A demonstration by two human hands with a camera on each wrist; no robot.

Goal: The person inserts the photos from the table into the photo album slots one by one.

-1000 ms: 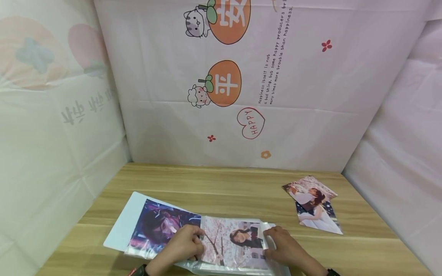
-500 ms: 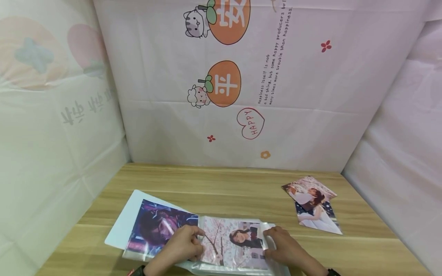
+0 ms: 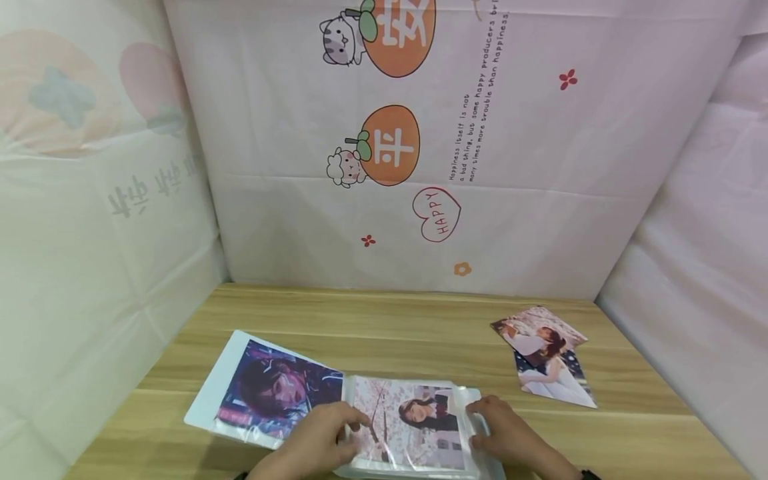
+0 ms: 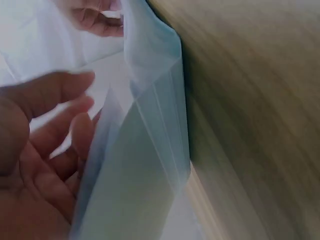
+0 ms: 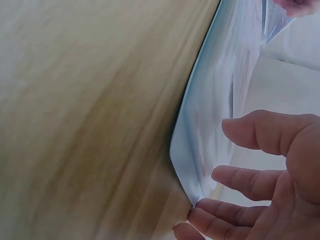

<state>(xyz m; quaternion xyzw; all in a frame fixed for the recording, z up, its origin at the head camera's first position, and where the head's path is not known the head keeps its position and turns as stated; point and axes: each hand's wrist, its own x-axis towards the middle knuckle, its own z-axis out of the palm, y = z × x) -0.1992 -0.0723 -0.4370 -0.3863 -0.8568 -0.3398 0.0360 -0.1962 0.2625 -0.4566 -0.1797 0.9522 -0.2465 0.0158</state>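
Pink photo (image 3: 411,427) lies in the album (image 3: 217,387), between the loose left hand (image 3: 324,433) and the right hand (image 3: 505,430), fingers apart.

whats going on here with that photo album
A person has a photo album open on the wooden table, left hand over its middle, right hand at its right edge. A cherry-blossom portrait shows on the right page, a purple neon portrait opposite. Two loose photos overlap farther right.
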